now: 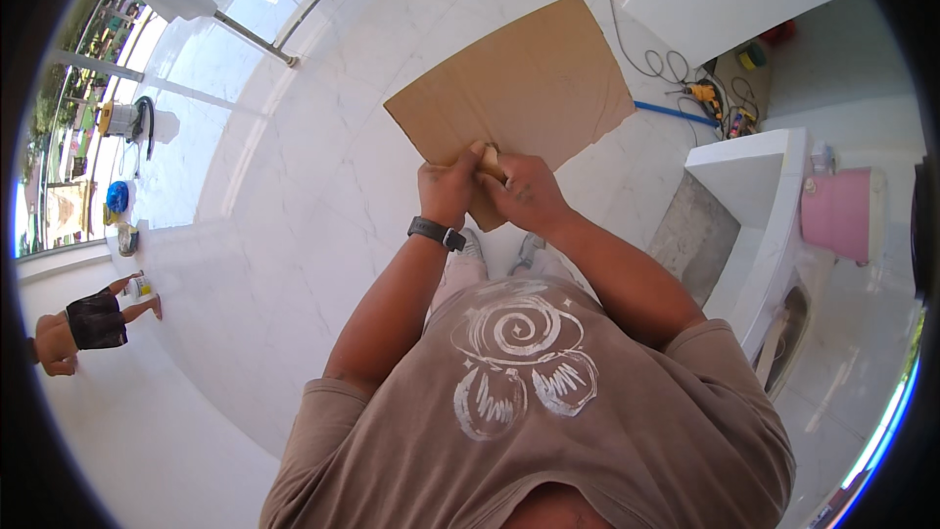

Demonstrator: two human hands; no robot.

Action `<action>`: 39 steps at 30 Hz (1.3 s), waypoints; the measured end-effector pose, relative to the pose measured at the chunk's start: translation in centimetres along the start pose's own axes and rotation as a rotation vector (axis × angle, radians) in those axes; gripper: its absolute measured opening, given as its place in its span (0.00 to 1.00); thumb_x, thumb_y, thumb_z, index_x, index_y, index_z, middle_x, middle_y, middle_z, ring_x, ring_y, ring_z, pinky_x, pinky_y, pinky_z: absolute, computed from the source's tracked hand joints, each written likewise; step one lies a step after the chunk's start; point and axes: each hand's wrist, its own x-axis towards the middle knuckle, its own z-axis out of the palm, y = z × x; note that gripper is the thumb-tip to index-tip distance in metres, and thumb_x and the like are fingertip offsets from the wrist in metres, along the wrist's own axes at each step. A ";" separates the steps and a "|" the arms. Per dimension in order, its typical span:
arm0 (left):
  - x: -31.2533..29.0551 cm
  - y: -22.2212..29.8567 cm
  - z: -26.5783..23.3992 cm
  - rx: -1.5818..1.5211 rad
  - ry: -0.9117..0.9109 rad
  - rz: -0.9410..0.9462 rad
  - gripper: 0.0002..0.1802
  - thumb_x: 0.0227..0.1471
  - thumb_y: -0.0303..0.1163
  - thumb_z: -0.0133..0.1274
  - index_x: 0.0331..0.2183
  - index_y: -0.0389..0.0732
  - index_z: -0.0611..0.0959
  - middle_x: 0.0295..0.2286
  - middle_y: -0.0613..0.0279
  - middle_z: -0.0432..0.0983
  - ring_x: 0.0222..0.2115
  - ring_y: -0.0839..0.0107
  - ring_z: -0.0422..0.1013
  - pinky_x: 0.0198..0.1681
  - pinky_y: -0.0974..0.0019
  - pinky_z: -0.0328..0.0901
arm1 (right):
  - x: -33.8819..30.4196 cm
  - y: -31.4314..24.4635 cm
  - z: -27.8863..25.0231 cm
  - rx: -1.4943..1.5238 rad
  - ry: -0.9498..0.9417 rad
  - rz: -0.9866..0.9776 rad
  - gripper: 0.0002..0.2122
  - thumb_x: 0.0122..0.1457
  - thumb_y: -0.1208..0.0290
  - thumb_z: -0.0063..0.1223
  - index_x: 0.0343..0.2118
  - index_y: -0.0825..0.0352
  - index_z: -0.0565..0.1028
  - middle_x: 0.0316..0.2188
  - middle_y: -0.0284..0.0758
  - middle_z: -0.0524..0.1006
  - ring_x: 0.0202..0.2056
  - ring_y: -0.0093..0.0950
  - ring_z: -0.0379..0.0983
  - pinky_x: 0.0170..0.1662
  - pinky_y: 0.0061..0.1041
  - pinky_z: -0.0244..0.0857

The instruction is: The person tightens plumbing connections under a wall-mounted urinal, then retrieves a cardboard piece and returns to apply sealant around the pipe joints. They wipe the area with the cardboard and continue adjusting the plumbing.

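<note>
A large sheet of brown cardboard [534, 73] spreads out in front of me, above the tiled floor. Both hands grip its near edge, close together. My left hand [449, 186], with a dark watch on the wrist, is closed on the cardboard, its thumb pointing up along it. Right beside it, my right hand [527, 191] is closed around the same edge. Between the two hands the cardboard is bent or torn, and a small folded flap shows there. The fingertips are hidden under the sheet.
Glossy white tiles [323, 206] surround my feet. At right stand a white basin-like counter [754, 176], a pink container [837, 216] and a yellow drill [703, 93] among cables. At left are a bucket-shaped vacuum [119, 120], a blue item [117, 197] and another person [93, 323] by the wall.
</note>
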 end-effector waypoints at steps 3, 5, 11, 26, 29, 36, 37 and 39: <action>0.0 -0.3 0.1 0.058 -0.008 0.009 0.14 0.55 0.32 0.62 0.39 0.32 0.84 0.34 0.57 0.82 0.33 0.70 0.78 0.38 0.67 0.71 | 1.2 -0.2 -1.1 0.145 -0.113 0.167 0.16 0.52 0.62 0.63 0.36 0.71 0.79 0.33 0.45 0.82 0.36 0.38 0.80 0.38 0.35 0.73; 0.0 -0.6 0.3 0.060 -0.003 -0.051 0.14 0.55 0.33 0.62 0.39 0.32 0.84 0.36 0.57 0.82 0.34 0.70 0.78 0.38 0.67 0.71 | 2.2 0.0 -1.9 0.188 -0.227 0.324 0.18 0.51 0.62 0.64 0.39 0.72 0.80 0.33 0.42 0.83 0.35 0.31 0.80 0.40 0.29 0.73; 1.4 -0.8 1.1 -0.090 -0.042 -0.006 0.16 0.57 0.32 0.60 0.42 0.30 0.82 0.38 0.57 0.81 0.37 0.70 0.77 0.40 0.65 0.71 | 2.1 0.2 -0.1 0.110 -0.038 0.208 0.18 0.50 0.61 0.65 0.37 0.72 0.80 0.30 0.43 0.82 0.32 0.33 0.80 0.39 0.30 0.73; 5.9 -2.4 13.8 0.159 -0.191 -0.178 0.18 0.58 0.35 0.59 0.42 0.29 0.81 0.38 0.57 0.81 0.36 0.68 0.77 0.38 0.65 0.71 | 0.5 5.3 -9.5 -0.053 0.241 0.214 0.16 0.51 0.61 0.64 0.34 0.70 0.79 0.31 0.45 0.81 0.35 0.43 0.80 0.41 0.40 0.72; 7.0 -2.3 18.0 0.215 -0.333 -0.128 0.20 0.59 0.40 0.58 0.42 0.30 0.82 0.37 0.57 0.81 0.35 0.69 0.77 0.38 0.66 0.70 | 1.7 9.2 -13.9 0.200 0.216 0.356 0.18 0.49 0.61 0.65 0.36 0.72 0.80 0.31 0.47 0.81 0.35 0.42 0.80 0.42 0.38 0.72; 10.2 -5.7 29.2 0.447 -0.323 -0.082 0.24 0.60 0.44 0.58 0.42 0.29 0.82 0.36 0.58 0.81 0.36 0.69 0.76 0.38 0.64 0.69 | 3.7 17.7 -23.1 0.227 0.049 0.438 0.16 0.48 0.64 0.62 0.35 0.71 0.81 0.28 0.46 0.82 0.32 0.40 0.80 0.38 0.36 0.73; 11.4 -6.4 30.6 0.500 -0.326 -0.117 0.23 0.60 0.43 0.58 0.42 0.29 0.82 0.35 0.58 0.81 0.37 0.68 0.76 0.37 0.64 0.69 | 4.4 18.4 -23.8 0.180 0.094 0.413 0.15 0.48 0.65 0.61 0.36 0.71 0.81 0.32 0.47 0.82 0.35 0.41 0.80 0.40 0.37 0.73; 14.9 -8.1 33.4 0.589 -0.331 -0.153 0.22 0.60 0.42 0.57 0.42 0.30 0.82 0.35 0.57 0.81 0.37 0.67 0.76 0.36 0.63 0.69 | 6.0 19.8 -25.9 0.098 0.154 0.442 0.14 0.50 0.67 0.60 0.38 0.69 0.82 0.39 0.50 0.81 0.41 0.42 0.80 0.42 0.38 0.74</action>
